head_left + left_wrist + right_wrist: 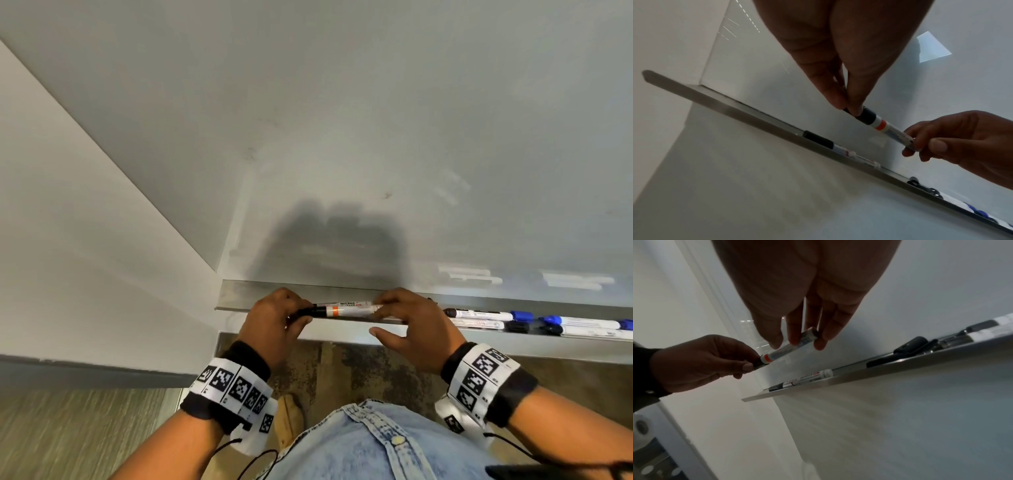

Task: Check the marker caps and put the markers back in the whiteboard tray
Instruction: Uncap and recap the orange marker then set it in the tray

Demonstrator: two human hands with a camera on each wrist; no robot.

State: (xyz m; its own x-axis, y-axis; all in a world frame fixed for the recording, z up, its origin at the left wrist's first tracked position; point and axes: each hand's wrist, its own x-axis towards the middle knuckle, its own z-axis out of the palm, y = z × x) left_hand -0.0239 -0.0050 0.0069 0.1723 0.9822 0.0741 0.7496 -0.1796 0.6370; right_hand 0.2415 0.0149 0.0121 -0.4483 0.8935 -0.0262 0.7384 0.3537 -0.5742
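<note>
Both my hands hold one marker (346,310) level above the tray (236,294): left hand (274,325) pinches its black cap (866,116), right hand (414,325) pinches the barrel's far end. Item beneath, in tray: second marker (803,379). Further right, in tray: blue-capped markers (561,323).

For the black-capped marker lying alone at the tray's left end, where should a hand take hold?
Grip the white barrel of the marker mid-length, from above and the front: it lies flat along the tray, the whiteboard blocks the back, and the raised front lip hides its lower side.

Tray (239,294): I see brushed, dull metal.
Whiteboard (342,137): glossy, smooth.
Marker (349,311): shiny plastic barrel.
Shirt (359,445): faded denim cloth.
</note>
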